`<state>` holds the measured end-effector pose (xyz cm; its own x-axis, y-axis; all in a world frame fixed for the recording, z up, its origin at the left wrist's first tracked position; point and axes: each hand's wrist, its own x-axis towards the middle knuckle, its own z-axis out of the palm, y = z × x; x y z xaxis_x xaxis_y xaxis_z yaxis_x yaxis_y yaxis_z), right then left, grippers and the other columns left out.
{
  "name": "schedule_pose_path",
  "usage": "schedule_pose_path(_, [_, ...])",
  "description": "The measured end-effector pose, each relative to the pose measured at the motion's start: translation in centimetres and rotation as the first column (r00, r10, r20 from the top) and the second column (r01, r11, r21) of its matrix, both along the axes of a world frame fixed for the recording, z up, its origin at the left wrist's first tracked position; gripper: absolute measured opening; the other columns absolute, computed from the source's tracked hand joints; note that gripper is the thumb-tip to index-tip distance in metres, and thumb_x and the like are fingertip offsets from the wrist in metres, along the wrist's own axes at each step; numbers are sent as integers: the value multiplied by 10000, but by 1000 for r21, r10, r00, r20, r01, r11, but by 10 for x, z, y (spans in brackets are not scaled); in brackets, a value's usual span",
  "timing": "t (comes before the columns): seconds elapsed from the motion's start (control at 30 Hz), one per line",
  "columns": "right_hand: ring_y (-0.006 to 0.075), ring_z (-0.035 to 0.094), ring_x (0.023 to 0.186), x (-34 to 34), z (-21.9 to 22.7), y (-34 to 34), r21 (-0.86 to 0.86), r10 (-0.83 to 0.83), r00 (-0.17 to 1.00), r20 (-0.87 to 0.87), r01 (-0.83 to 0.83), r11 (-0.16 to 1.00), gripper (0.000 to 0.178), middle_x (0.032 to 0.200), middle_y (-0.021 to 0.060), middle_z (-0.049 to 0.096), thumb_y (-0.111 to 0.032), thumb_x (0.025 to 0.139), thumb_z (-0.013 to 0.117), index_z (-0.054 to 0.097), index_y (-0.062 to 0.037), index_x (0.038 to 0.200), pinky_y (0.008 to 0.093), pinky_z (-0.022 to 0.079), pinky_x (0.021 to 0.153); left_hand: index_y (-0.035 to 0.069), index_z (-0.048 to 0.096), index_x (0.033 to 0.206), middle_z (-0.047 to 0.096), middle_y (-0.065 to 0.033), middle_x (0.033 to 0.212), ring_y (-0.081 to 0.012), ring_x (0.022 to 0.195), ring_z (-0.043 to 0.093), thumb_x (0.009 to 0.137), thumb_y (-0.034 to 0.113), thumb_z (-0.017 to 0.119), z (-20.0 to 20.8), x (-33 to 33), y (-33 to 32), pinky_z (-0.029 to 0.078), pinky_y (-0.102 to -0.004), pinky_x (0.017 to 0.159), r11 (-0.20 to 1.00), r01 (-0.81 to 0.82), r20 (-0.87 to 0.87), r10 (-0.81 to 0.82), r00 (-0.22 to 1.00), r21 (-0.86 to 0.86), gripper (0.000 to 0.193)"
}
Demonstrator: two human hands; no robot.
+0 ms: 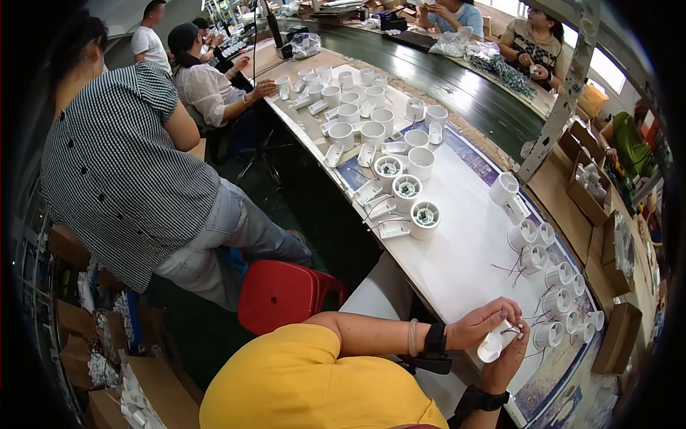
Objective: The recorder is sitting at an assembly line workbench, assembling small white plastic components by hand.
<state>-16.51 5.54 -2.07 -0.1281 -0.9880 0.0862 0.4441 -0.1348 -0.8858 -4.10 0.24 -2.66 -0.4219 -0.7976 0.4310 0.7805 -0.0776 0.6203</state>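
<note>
Close to the table's near edge, I hold a white plastic housing (pixel 490 349) with thin dark wires at its upper end. My left hand (pixel 474 326) is closed on it from the far left side, thumb on top. From below and the right, my right hand (pixel 506 363) wraps round the same piece, its fingers near the wires. Just right of my hands lie several white cylindrical cups with wires, among them one cup (pixel 549 334) on its side. Three round housings with green circuit boards inside, one housing (pixel 425 219) nearest me, stand farther up the table.
Many white cups (pixel 341 134) cover the far part of the white table (pixel 464 264). Cardboard boxes (pixel 617 339) line the right side, beside a metal post (pixel 557 107). A red stool (pixel 279 297) and a standing person (pixel 128 157) are at left. Beyond runs a dark conveyor belt (pixel 429 79) with seated people.
</note>
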Motion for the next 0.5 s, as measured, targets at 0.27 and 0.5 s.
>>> schedule_pose_path(0.27, [193, 557, 1054, 34, 28, -11, 54, -200, 977, -69, 204, 978, 437, 1118, 94, 583, -375, 1022, 366, 546, 13, 1111, 328, 429, 941, 28, 366, 1335, 428, -79, 1268, -166, 1215, 416, 1024, 357, 354, -4, -4, 1, 304, -304, 1060, 968, 119, -103, -98, 990, 221, 452])
schedule_pose_path(0.5, [204, 583, 971, 21, 29, -20, -111, -240, 967, -79, 231, 967, 481, 995, 89, 614, -383, 1024, 307, 586, 8, 1047, 342, 444, 909, 18, 282, 1385, 372, -96, 1377, -177, 1284, 374, 1019, 434, 307, 19, 0, 3, 282, -309, 1086, 964, 225, -116, -210, 971, 140, 555])
